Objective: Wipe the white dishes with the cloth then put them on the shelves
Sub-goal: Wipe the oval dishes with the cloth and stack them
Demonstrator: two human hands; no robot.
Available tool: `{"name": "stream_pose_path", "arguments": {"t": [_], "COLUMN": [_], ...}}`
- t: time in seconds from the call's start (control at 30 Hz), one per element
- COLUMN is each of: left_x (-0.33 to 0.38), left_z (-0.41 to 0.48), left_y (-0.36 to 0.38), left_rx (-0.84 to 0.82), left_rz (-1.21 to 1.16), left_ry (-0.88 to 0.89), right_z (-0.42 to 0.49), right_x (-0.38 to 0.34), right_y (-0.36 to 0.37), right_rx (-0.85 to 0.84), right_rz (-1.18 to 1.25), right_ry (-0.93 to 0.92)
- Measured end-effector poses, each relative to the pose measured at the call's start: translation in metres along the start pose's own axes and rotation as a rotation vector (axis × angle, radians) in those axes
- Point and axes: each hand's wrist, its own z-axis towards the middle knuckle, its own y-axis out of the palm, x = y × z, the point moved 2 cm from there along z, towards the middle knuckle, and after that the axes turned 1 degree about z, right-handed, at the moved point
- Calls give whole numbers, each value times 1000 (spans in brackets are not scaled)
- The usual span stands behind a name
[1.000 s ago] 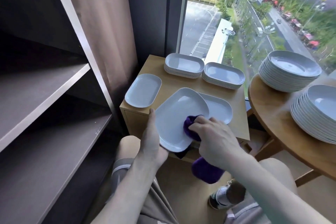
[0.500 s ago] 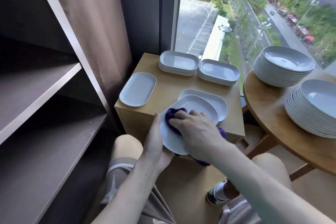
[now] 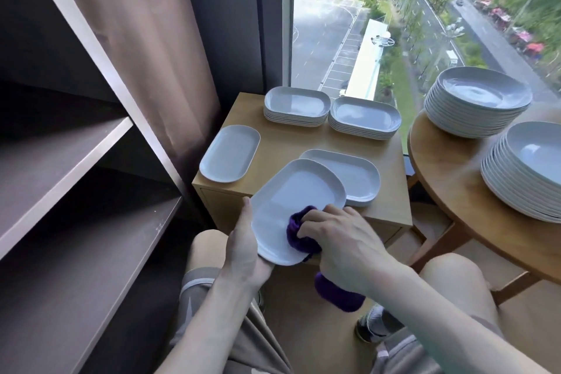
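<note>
Shelves [image 3: 91,252]: dark boards at far left; no dishes are seen on them, so putting away is judged not yet begun.
Single oblong dish [image 3: 229,153]: laid flat near the left edge of the wooden cabinet [image 3: 285,143], apart from the rest.
Left hand [image 3: 243,249]: the held dish is gripped at its near left rim; the thumb is laid along the rim, the other fingers are hidden beneath and cannot be told.
Held dish [image 3: 291,191]: white, carried tilted in the air above the knees, its far end over the cabinet's front edge.
Purple cloth [image 3: 299,229]: bunched and pressed to the dish's near half; a tail is left hanging below.
Right hand [image 3: 343,240]: fingers curled close together, pinching the cloth.
Low stack [image 3: 355,176]: just behind the held dish.
Round plate stacks [image 3: 479,100]: piled on the round table [image 3: 449,179], right.
Risk, slip: the dish is supported at one end only; it could be levered out of the grip by hard wiping pressure.
Risk, knock: the low stack could be clipped by the far rim.
Risk, snag: the hanging tail could be caught under the dish.
</note>
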Motion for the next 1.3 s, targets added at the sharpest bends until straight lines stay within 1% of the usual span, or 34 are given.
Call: {"name": "stream_pose_path", "arguments": {"t": [0.2, 0.37, 0.47, 0.57, 0.73, 0.83, 1.0, 1.07, 1.17, 1.3], "left_x": [-4, 9, 16, 25, 40, 44, 49, 50, 49, 44], "left_z": [-3, 10, 26, 41, 67, 84, 118, 130, 150, 171], "left_y": [16, 38, 47, 57, 75, 78, 79, 80, 82, 83], "left_rx": [-5, -29, -18, -17, -151, -116, -60, -42, 25, 135], "left_rz": [135, 206, 279, 351, 435, 502, 511, 560, 778, 1145], "left_ry": [19, 14, -27, -42, -55, -70, -111, -114, -32, 226], "right_z": [18, 29, 23, 17, -2, -17, -38, -42, -43, -40], "right_x": [61, 85, 96, 101, 115, 122, 127, 130, 131, 129], "right_y": [-10, -12, -9, -4, 6, 10, 14, 13, 11, 12], "right_rx": [195, 309, 409, 445, 502, 527, 558, 573, 587, 582], "right_rz": [36, 103, 203, 248, 321, 361, 413, 428, 444, 469], "right_ry": [246, 300, 355, 392, 476, 528, 562, 573, 582, 572]}}
